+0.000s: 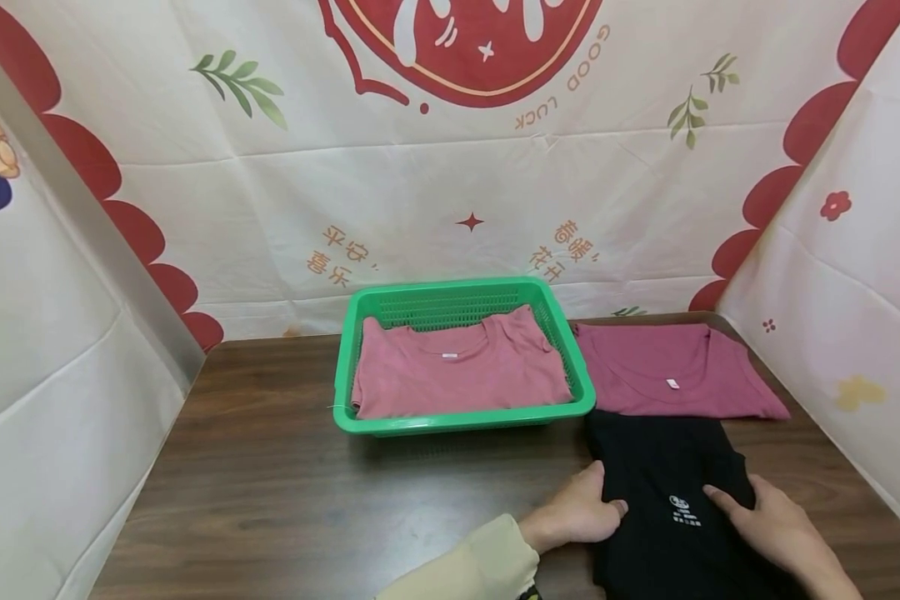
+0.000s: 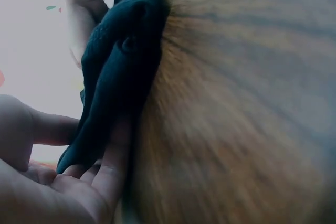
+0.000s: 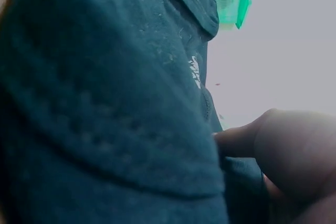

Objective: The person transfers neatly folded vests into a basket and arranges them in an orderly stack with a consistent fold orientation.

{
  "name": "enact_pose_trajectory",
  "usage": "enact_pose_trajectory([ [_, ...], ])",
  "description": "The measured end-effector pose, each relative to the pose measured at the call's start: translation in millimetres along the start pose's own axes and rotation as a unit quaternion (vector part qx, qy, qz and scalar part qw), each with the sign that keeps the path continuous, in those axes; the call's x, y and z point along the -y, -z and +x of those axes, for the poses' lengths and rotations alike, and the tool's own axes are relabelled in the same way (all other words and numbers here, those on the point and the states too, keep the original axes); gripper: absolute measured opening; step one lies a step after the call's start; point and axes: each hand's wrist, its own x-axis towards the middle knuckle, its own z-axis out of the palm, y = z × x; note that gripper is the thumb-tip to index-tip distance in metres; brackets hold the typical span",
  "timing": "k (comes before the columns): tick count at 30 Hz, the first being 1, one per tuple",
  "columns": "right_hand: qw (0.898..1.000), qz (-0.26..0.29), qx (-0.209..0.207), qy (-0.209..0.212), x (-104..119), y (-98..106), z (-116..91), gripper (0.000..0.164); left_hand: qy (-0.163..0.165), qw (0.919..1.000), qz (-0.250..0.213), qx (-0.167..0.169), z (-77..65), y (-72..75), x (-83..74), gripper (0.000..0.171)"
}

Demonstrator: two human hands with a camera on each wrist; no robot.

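A black folded garment (image 1: 660, 483) with a small white print lies at the table's front right. My left hand (image 1: 581, 508) grips its left edge; in the left wrist view the thumb is on one face and the fingers (image 2: 113, 171) are beneath the dark cloth (image 2: 123, 51). On the opposite edge my right hand (image 1: 776, 521) pinches the cloth, thumb on top. The right wrist view shows the right thumb (image 3: 236, 140) against the dark fabric (image 3: 115, 87); the other right fingers are mostly hidden.
A green plastic basket (image 1: 465, 425) holds a folded pink shirt (image 1: 457, 375) at the back centre. Right of it lies a darker pink shirt (image 1: 667, 371), partly behind the black garment. Printed white cloth (image 1: 435, 192) hangs behind the brown wooden table (image 1: 285, 483) and along both sides.
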Motion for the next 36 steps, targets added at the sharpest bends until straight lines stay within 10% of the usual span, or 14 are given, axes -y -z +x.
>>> enact_pose_trajectory([
  [23,0.997,0.015,-0.037,0.061,22.5,5.9,-9.4,0.078,-0.080,0.9913,0.101,-0.026,-23.0,13.3,-8.4,0.037],
  [36,0.995,0.025,-0.077,0.058,25.9,12.8,-17.5,0.061,-0.126,0.9881,0.083,-0.029,-37.9,28.7,-21.1,0.016],
])
